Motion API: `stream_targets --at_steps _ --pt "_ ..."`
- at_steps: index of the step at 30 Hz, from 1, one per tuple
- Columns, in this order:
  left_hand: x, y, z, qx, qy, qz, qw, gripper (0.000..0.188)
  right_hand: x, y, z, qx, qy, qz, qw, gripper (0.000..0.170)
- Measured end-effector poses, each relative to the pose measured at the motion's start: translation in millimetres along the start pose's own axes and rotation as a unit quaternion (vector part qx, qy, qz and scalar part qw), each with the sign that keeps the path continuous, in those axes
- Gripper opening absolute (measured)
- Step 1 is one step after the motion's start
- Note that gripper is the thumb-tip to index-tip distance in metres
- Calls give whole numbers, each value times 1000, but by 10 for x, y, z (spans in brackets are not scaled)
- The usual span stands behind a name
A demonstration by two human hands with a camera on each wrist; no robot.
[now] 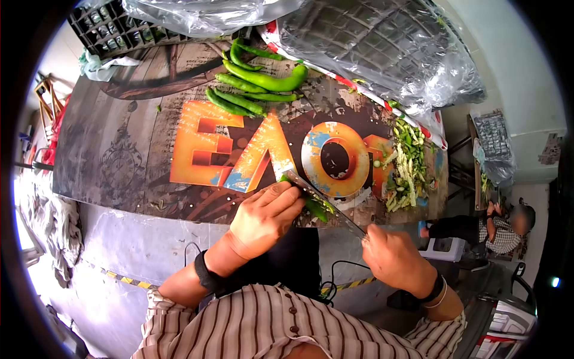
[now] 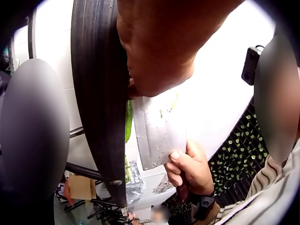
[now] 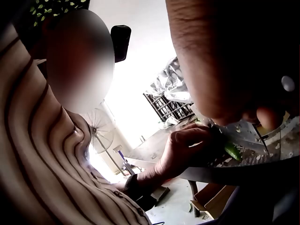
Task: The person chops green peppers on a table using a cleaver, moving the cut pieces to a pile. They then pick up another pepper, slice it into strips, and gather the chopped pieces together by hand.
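My left hand point(image 1: 269, 212) lies over a green chili pepper point(image 1: 316, 210) near the table's front edge, its fingers bent down onto it. The pepper's end sticks out to the right, past the blade. In my right hand point(image 1: 393, 257) I grip the handle of a cleaver point(image 1: 335, 208), seen nearly edge-on from the head. The left wrist view shows its broad blade point(image 2: 159, 129) with bits of pepper stuck to it. Close beside the left fingers, the blade stands over the pepper. Several whole green peppers point(image 1: 266, 78) lie farther back. A pile of sliced pepper point(image 1: 408, 167) is at the right.
The patterned table point(image 1: 131, 179) curves along its front. Plastic-wrapped crates point(image 1: 371, 48) stand at the back, with a black crate point(image 1: 113, 27) at back left. A seated person point(image 1: 499, 230) is at the far right. Below the table lies an open cardboard box point(image 3: 213, 199).
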State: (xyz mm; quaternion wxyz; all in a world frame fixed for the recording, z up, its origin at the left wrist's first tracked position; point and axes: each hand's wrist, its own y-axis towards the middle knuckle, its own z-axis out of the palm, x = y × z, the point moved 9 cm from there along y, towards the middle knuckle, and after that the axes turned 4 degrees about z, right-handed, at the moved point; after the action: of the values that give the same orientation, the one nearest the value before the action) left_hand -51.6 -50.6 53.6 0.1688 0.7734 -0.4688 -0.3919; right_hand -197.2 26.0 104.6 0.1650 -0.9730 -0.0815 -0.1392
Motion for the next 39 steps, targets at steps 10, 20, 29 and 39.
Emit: stream_targets --at_steps 10,20,29,39 --pt "-11 47 4 -16 -2 -8 1000 26 52 100 -68 23 40 9 999 17" --pt "-25 116 -15 -18 -3 -27 999 22 148 337 -92 9 24 -8 1000 13" --pt "-22 91 18 -10 11 -4 1000 23 86 125 -84 60 53 56 995 15" --pt "-30 123 -6 -27 -10 -26 999 18 197 321 -151 -3 13 -5 1000 13"
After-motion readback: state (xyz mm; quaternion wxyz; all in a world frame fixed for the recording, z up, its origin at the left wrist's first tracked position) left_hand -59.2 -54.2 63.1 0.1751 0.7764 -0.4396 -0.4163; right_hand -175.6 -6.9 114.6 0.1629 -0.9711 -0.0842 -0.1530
